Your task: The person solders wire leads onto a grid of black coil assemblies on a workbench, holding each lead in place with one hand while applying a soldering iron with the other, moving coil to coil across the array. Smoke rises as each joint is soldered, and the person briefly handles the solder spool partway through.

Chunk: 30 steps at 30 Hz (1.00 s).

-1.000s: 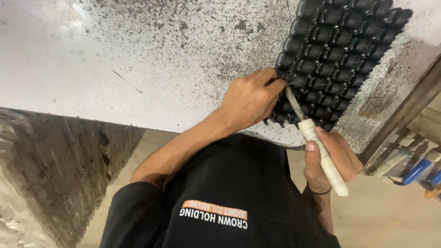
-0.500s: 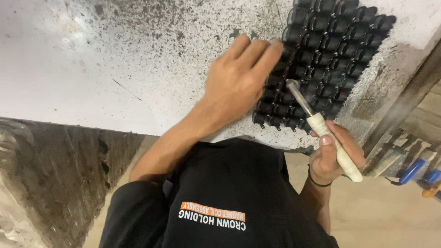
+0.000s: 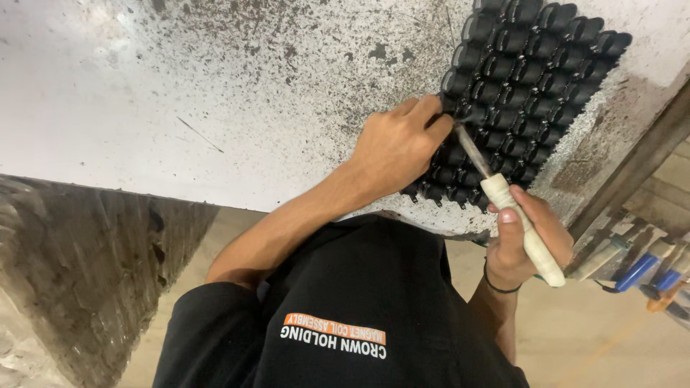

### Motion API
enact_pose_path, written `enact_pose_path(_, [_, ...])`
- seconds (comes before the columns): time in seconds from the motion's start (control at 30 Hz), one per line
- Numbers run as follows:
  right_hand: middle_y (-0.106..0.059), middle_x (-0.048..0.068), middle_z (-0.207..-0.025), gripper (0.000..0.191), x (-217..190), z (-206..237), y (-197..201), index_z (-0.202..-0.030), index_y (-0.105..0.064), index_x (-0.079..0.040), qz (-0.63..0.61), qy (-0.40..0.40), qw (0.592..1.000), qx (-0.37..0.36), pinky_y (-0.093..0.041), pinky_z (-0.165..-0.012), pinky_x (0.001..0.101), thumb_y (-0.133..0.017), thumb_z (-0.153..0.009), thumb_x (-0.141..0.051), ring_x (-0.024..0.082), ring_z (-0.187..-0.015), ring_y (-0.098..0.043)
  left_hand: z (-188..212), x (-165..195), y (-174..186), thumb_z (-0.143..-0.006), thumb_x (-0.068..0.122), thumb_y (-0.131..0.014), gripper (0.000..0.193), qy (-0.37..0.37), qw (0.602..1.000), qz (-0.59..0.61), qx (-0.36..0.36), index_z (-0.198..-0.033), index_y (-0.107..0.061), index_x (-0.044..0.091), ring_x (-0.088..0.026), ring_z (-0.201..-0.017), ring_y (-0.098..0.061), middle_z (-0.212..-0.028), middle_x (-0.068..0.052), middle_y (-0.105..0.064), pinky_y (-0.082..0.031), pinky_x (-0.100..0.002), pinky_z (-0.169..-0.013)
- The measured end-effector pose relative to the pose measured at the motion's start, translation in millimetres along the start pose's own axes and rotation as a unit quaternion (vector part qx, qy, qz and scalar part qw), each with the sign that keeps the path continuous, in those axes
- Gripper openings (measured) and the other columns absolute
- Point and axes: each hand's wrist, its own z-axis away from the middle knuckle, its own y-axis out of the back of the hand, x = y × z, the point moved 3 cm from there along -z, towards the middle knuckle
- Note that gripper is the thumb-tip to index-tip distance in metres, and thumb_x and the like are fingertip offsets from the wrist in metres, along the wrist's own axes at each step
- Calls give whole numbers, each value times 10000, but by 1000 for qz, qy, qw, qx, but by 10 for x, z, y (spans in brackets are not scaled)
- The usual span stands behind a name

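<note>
Your left hand (image 3: 395,151) lies knuckles-up on the near left edge of a black grid of small round parts (image 3: 528,93), fingers curled down onto the pieces there, thumb and forefinger pinched at the metal tip of a tool; whether they grip one of the black pieces cannot be told. Your right hand (image 3: 521,241) is closed around the pale, tape-wrapped handle of that tool (image 3: 514,215), thumb laid flat along the grip, a dark band at the wrist. The tool's grey shaft runs up and left from the handle to meet the grid just beside your left fingertips.

The grid itself sits on a white worktable (image 3: 180,108), its rows packed tight and touching, slanting away from you toward the table's far right corner. Around the grid the white surface is thickly peppered with dark specks and worn patches, cleaner toward the left. Below the grid, your black shirt (image 3: 359,309) with orange and white lettering fills the lower middle of the view. To the right of the grid, past a dark metal frame edge (image 3: 632,169), several blue-handled tools (image 3: 640,269) lie on a lower tan surface. Far left of the grid, beneath the table edge, a grimy dark panel (image 3: 79,273) drops away.
</note>
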Motion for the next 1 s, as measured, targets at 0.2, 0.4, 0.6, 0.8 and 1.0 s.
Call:
enact_pose_path(0.2, [-712,226,-920,233,-262,-105,-20,-1157,-711,116,80,60,994,-50,-556,-716,286,-733,-1049,-90,256,-794,-717,-23,38,13,-801,52,-729,199,4,1000,15,1,-994,-696,11,-280,-886,-695,-983,-112,-617,-583,-399,-617])
enact_pose_path(0.4, [-700,220,-859,244,-357,-158,-50,-1157,-722,105,106,78,990,-58,-502,-639,285,-755,-999,-77,250,-715,-675,5,32,-67,-835,52,-734,193,8,999,39,-2,-1015,-680,7,-285,-871,-695,-974,-113,-608,-589,-401,-643])
enact_pose_path(0.6, [-715,221,-967,224,-342,-88,58,-1183,-687,109,51,42,997,-29,-522,-670,300,-743,-1049,-62,249,-744,-677,-45,177,235,-844,42,-707,199,10,1000,18,-2,-1034,-649,28,-292,-695,-674,-887,-98,-615,-550,-408,-560])
enact_pose_path(0.8, [-677,269,-1174,267,112,-12,44,-1220,-615,95,-115,-53,989,76,-623,-711,347,-668,-1010,-60,315,-825,-713,-165,503,1030,-950,0,-692,196,-120,987,3,108,-1129,-635,56,-155,-589,-611,-756,-19,-561,-457,-341,-474])
enact_pose_path(1.0, [-659,268,-1222,315,313,30,14,-1353,-487,22,-128,30,989,69,-657,-740,366,-648,-1086,-22,337,-923,-727,-373,146,511,-872,-3,-660,264,-51,993,-25,104,-1131,-657,44,-236,-884,-666,-992,-59,-601,-583,-335,-645])
